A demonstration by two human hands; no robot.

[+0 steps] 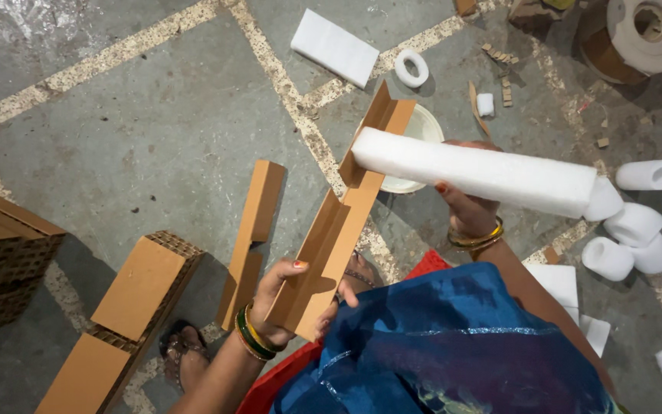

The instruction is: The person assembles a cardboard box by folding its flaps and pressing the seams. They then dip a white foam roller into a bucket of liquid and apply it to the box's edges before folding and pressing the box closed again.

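Left hand: your left hand (289,295) is closed around the lower end of a notched cardboard angle strip (342,222), thumb on the face toward you, fingers wrapped behind it.
Right hand: your right hand (465,207) grips a long white foam roll (476,172) from underneath; the roll hides most of the palm, so only the fingers curling up its near side show.
Strip position: it rises away from your left hand, tilted, and its top end crosses the near end of the roll.
Roll position: it lies almost level, reaching out past both sides of your right hand.
Risk, strip: you hold it only at the bottom, so the long upper part may swing or twist; in my judgement a knock from the roll would cause that.
Risk, roll: the soft foam may sag or slide, since one hand carries it near the middle.
Risk, underfoot: a second cardboard strip (250,241) lies just beyond your left hand, and a white bowl (423,126) sits under the roll; a dropped piece could land on either.
Pose: both wrists are raised and bent, forearms coming up from your blue garment (438,345).
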